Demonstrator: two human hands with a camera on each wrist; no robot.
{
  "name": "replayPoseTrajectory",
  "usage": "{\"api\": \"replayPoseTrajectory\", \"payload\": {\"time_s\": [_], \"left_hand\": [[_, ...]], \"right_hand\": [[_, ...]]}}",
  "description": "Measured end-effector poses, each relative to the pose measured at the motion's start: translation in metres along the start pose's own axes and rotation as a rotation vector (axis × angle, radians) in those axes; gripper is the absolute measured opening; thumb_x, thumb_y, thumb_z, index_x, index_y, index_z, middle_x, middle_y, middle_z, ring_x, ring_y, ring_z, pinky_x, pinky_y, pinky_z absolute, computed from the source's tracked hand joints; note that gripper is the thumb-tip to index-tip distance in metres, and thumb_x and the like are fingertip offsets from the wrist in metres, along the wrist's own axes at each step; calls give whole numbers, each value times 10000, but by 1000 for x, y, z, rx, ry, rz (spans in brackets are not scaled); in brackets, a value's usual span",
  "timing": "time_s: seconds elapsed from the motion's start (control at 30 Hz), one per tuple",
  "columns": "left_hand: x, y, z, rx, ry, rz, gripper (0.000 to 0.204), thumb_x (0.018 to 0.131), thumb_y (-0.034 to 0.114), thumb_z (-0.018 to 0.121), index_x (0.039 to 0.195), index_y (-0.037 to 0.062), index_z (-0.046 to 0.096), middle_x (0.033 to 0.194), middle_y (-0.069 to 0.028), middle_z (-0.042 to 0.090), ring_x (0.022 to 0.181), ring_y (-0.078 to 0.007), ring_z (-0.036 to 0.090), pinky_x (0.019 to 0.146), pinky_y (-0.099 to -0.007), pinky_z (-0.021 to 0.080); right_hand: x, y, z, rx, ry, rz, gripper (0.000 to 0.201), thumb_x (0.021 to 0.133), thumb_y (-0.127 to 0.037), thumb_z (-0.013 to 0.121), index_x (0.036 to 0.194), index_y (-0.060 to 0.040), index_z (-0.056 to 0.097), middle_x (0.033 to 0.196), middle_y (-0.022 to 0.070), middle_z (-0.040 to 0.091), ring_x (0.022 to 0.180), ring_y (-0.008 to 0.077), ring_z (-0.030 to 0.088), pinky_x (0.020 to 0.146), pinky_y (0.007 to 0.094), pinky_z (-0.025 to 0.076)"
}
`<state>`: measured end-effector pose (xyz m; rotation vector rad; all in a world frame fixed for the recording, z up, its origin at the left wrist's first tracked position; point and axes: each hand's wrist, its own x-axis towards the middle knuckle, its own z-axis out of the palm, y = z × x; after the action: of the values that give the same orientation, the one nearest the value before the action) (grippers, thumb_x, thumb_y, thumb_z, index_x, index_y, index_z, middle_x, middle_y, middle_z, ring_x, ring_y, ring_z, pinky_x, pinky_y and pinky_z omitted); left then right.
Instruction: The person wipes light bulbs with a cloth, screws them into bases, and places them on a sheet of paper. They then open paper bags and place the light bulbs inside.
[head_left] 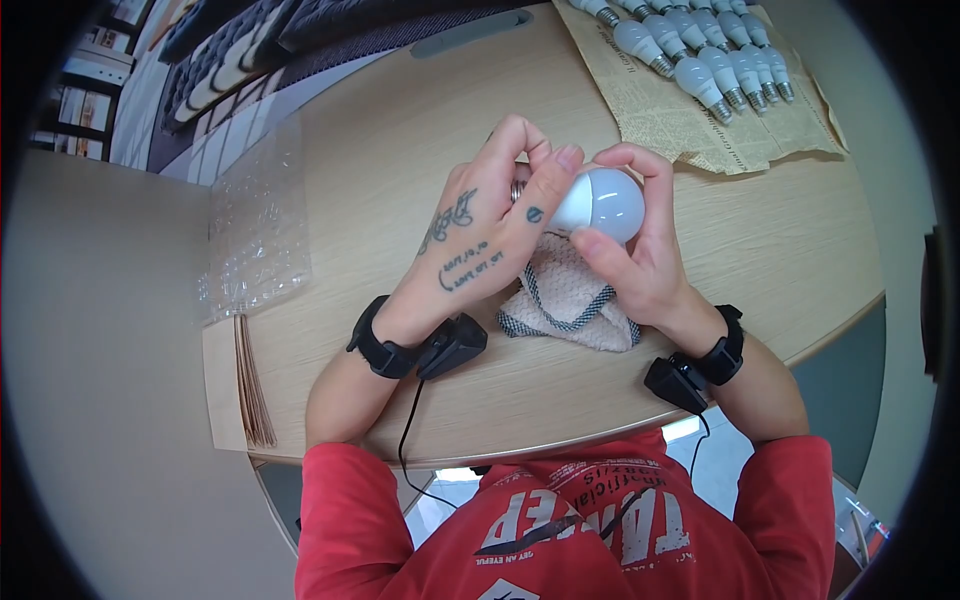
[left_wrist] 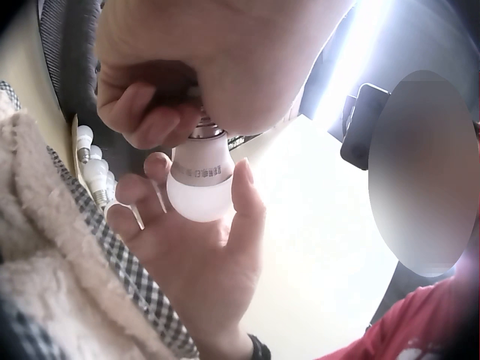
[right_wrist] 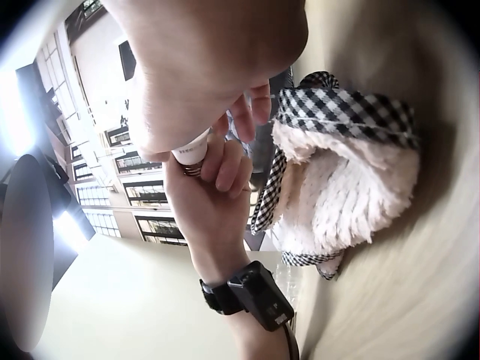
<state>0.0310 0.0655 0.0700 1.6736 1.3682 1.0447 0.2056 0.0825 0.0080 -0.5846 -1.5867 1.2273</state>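
A light bulb (head_left: 617,207) with a frosted dome and white body is held between both hands above the table. My left hand (head_left: 480,215) grips it at the metal screw base (left_wrist: 208,131), thumb and curled fingers around that end. On the dome side, my right hand (head_left: 645,265) holds the bulb between thumb and index finger. In the left wrist view, small printed text shows on the white body. Below the hands a crumpled, fluffy pale pink cloth (head_left: 570,300) with black-and-white checked edging sits on the table, partly hidden by the hands.
Several similar bulbs (head_left: 640,42) lie in rows on newsprint-patterned brown paper (head_left: 690,145) at the back right. Clear plastic packaging (head_left: 260,220) lies at the left, near a stack of brown folded paper (head_left: 252,390). Cables hang from both wrist cameras.
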Motion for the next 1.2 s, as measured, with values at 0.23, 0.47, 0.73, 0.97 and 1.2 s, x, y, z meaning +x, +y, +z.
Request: {"api": "replayPoseTrajectory", "payload": {"time_s": [0.23, 0.47, 0.73, 0.97, 1.2], "left_hand": [[-2, 3, 8, 23, 59, 68, 283, 1018, 306, 517, 971, 27, 513, 665, -119, 620, 618, -171, 629, 557, -312, 457], [-3, 10, 13, 72, 91, 147, 205, 1023, 218, 488, 978, 19, 502, 626, -115, 590, 571, -186, 615, 535, -321, 445], [-7, 6, 14, 20, 79, 134, 197, 1035, 220, 464, 977, 35, 502, 714, -41, 504, 637, -111, 482, 571, -277, 386], [-2, -10, 10, -149, 2, 52, 263, 1047, 302, 455, 1013, 41, 473, 655, -46, 555, 551, -110, 495, 514, -269, 381], [-2, -13, 18, -397, -114, -210, 264, 1057, 332, 442, 1025, 70, 456, 695, -23, 596, 566, -58, 509, 514, -206, 401]], "right_hand": [[2, -2, 3, 6, -6, 20, 684, 805, -168, 786, 1342, -49, 379, 1088, 72, 513, 956, 136, 569, 821, 284, 478], [-4, -3, 8, 99, 65, 49, 650, 810, -139, 777, 1315, -35, 382, 1161, 84, 473, 1003, 134, 542, 844, 281, 474], [-5, -1, 9, 23, 57, -42, 652, 812, -139, 773, 1314, -26, 372, 1189, 99, 447, 1022, 143, 536, 850, 291, 477], [10, -7, -1, -84, 5, -125, 702, 814, -107, 761, 1359, -23, 327, 1088, 108, 537, 967, 162, 585, 824, 300, 497], [14, -23, 0, 207, 145, 92, 697, 814, 15, 745, 1350, -31, 302, 996, 101, 592, 865, 146, 655, 704, 245, 546]]}}
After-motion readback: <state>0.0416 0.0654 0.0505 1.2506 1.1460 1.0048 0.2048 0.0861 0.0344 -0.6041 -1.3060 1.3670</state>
